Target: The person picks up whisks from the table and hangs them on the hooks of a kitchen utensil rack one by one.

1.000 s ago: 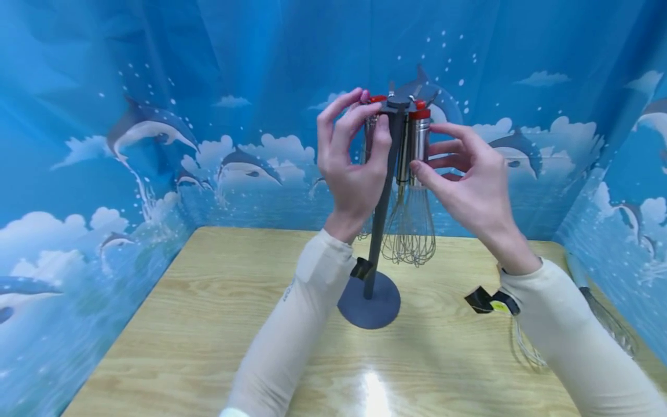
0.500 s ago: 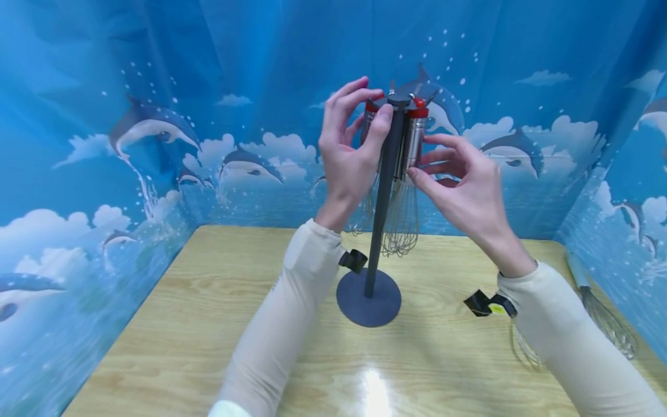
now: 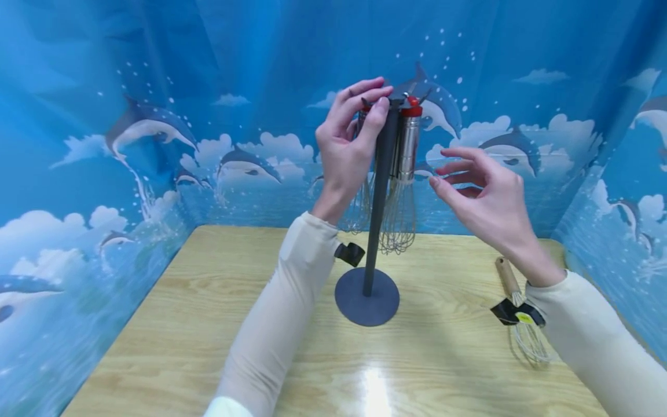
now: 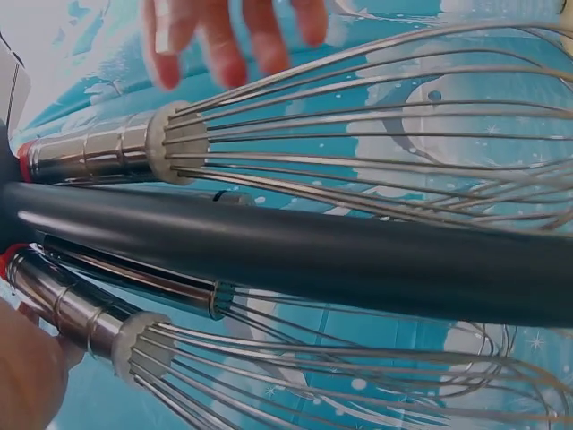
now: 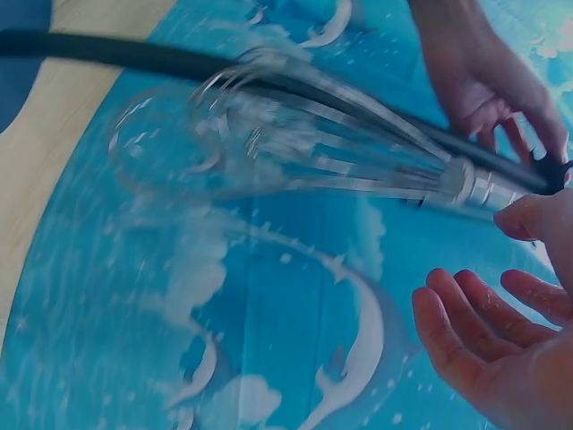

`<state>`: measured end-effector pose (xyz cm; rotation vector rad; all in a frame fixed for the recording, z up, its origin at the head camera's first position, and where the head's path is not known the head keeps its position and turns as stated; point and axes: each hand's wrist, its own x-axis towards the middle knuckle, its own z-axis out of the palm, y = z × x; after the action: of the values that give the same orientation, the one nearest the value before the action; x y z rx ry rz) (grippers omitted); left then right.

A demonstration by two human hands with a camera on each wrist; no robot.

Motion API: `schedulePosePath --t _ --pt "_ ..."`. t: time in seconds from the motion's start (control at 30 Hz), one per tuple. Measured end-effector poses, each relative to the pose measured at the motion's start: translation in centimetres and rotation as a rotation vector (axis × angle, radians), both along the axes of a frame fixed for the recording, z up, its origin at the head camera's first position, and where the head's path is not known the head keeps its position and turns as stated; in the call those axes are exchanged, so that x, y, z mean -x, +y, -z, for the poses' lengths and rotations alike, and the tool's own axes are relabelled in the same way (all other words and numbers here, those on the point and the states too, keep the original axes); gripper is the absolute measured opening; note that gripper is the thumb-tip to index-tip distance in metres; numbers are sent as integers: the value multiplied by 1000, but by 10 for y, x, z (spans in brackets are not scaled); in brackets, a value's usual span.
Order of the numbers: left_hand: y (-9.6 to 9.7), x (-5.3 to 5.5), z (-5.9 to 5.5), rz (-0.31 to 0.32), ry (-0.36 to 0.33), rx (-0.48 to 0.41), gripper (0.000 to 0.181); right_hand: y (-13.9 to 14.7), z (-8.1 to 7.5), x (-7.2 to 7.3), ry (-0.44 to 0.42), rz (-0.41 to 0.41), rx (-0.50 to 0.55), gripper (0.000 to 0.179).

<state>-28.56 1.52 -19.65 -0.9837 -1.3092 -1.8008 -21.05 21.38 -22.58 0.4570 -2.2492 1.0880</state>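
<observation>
A dark grey stand (image 3: pixel 379 214) with a round base rises from the table, several metal whisks hanging from its top. At that top my left hand (image 3: pixel 346 139) holds the stand between thumb and fingers, beside a red-capped whisk (image 4: pixel 81 309) partly hidden in the head view. On the stand's right side hangs another steel whisk (image 3: pixel 409 145) with a red cap, wires downward. Just to the right of it, my right hand (image 3: pixel 487 197) is in the air, fingers loosely bent and holding nothing. More whisk handles hang behind the pole, partly covered.
A whisk with a wooden handle (image 3: pixel 505 275) lies on the wooden table (image 3: pixel 208 324) at the right, partly behind the right wrist camera (image 3: pixel 508 313). Blue dolphin-print sheeting (image 3: pixel 260 69) encloses the back and sides.
My right hand has let go of the steel whisk and drawn back to the right. That whisk has swung slightly left. My left hand stays at the stand's top.
</observation>
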Motion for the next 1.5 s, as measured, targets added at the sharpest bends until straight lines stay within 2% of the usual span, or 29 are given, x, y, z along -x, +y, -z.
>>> schedulePosePath --t 0.13,0.4,0.57,0.73,0.9,1.07,1.33,1.43,1.5 --pt "-1 -1 0 -3 16 -9 23 18 5 2 -18 47 -63 42" --pt "-2 -4 2 10 7 -31 24 58 24 10 -148 145 -267 43" --pt "-2 -6 3 4 -9 -37 24 79 42 20 -271 154 -426 39" --pt "1 -8 4 -6 -12 -38 25 105 66 37 -422 118 -574 38" --pt "5 -8 6 -73 67 -43 23 128 90 49 -575 63 -703 39" --pt "9 -9 6 -210 183 -20 22 147 113 54 -694 21 -797 41" --pt "12 -12 4 -398 274 28 21 166 132 55 -741 -41 -878 43" --pt "14 -12 4 -445 288 32 21 169 136 56 -773 -52 -874 42" --pt "15 -13 3 -461 289 31 20 171 138 56 -804 -59 -849 34"
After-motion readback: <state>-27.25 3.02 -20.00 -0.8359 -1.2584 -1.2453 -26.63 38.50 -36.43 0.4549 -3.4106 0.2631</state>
